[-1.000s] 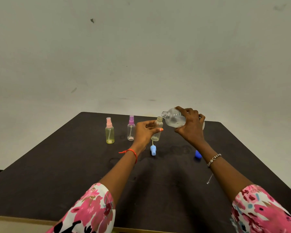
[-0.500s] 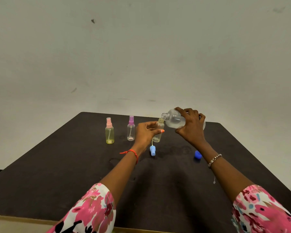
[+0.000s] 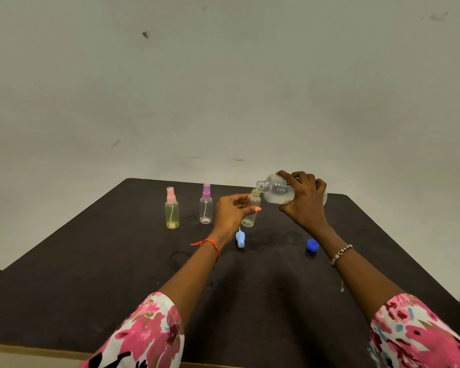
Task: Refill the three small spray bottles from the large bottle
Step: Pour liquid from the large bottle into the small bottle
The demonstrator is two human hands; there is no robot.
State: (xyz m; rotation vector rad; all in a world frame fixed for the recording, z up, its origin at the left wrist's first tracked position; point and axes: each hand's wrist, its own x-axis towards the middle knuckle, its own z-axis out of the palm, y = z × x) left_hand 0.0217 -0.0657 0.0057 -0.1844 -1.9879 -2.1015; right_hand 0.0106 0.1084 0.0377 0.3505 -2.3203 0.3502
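The large bottle (image 3: 276, 191) is clear, round plastic. It is tipped on its side in the air, and its ridged open neck is right at the mouth of the small open bottle (image 3: 251, 211). The right hand (image 3: 306, 203) curls its fingers over the big bottle's fat middle and grips it. The left hand (image 3: 231, 212) holds the small open bottle between thumb and fingers. This bottle is see-through, has a screw top and leans a little. It is hard to see if any liquid is running. A light blue spray top (image 3: 240, 239) lies on the table just below it, and a dark blue cap (image 3: 312, 245) sits near the right forearm. To the left, a yellow bottle with a pink top (image 3: 172, 211) and a clear bottle with a purple top (image 3: 205, 205) stand upright on the dark, dull table (image 3: 91, 274).
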